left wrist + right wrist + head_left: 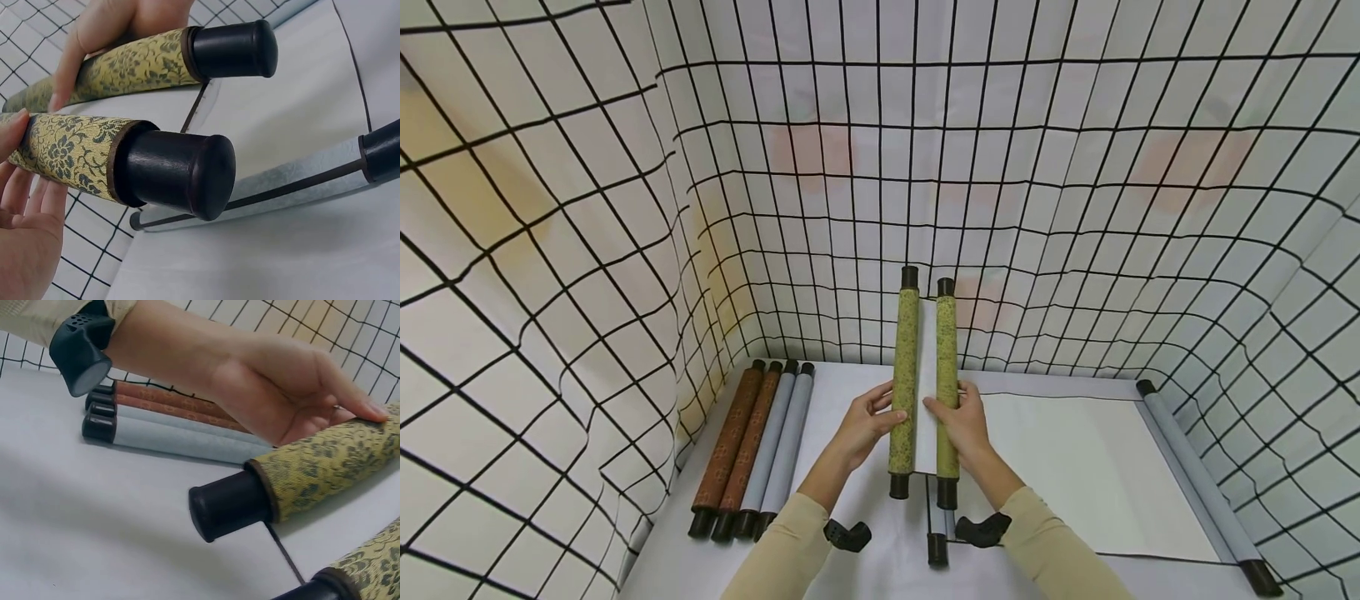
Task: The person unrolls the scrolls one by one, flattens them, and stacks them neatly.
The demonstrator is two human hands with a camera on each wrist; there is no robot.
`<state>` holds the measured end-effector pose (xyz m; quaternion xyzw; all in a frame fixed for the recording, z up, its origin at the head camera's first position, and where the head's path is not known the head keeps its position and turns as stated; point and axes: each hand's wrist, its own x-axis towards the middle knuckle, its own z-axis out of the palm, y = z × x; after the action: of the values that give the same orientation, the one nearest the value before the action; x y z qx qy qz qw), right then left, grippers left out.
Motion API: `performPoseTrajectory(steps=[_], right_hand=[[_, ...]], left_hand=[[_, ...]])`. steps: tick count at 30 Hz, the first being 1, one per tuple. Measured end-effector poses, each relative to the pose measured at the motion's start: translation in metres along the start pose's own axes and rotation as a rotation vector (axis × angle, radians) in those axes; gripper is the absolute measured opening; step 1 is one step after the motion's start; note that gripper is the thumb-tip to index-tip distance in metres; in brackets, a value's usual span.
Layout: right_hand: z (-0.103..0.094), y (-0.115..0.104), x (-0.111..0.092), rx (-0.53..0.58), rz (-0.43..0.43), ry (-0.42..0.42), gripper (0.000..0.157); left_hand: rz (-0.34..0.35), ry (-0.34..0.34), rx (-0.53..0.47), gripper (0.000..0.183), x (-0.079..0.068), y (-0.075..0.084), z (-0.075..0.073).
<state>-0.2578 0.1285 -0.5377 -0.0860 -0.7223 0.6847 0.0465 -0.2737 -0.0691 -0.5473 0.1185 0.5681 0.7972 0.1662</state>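
A yellow-green scroll with a dark flower pattern and black end knobs is held up over the table, its two rollers side by side and a narrow strip of white paper between them. My left hand grips the left roller, thumb on the near face and fingers behind. The right roller is held by my right hand in the same way. Beneath it, a pale blue scroll lies unrolled on the table, blank white paper facing up. Its left roller is partly hidden in the head view.
On the table's left lie two brown rollers and two grey-blue rollers, close together with black knobs. The unrolled scroll's right roller lies near the right side. Black grid netting stands around the back and sides.
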Motion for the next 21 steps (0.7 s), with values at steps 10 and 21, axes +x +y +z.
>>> performPoseTrajectory(steps=[10,21], right_hand=[[-0.012,-0.005,0.001,-0.077,0.043,-0.021,0.047],[-0.018,0.001,0.004,-0.140,-0.030,-0.019,0.070]], left_hand=[[-0.011,0.019,-0.011,0.070,-0.002,-0.006,-0.001],[-0.009,0.017,-0.023,0.069,-0.005,-0.014,0.003]])
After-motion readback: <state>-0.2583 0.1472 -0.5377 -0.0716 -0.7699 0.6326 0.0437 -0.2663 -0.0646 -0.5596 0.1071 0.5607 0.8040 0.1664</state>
